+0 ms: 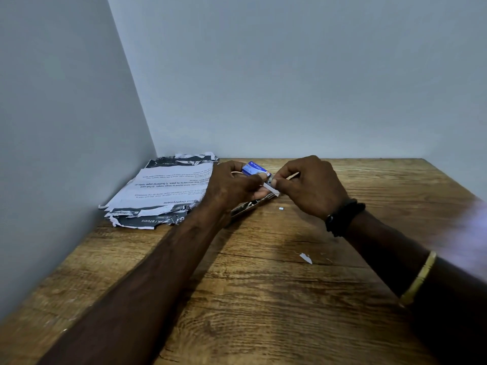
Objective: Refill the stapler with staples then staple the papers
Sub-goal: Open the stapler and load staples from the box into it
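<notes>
Staples are coming out but are not yet loaded, so the refill looks about half done. The left hand (234, 185) has its fingers curled round the small blue box (255, 168), held just above the bench (263, 299). The right hand (311, 188) has its fingers pinched together on the strip of staples (272, 189) at the box's mouth. The stapler (250, 206) lies on the bench right beneath both hands, seemingly opened, its metal channel showing; whether it holds any staples I cannot tell. The papers (168, 188) sit in a ragged pile by the wall, near the left hand, still to be stapled.
</notes>
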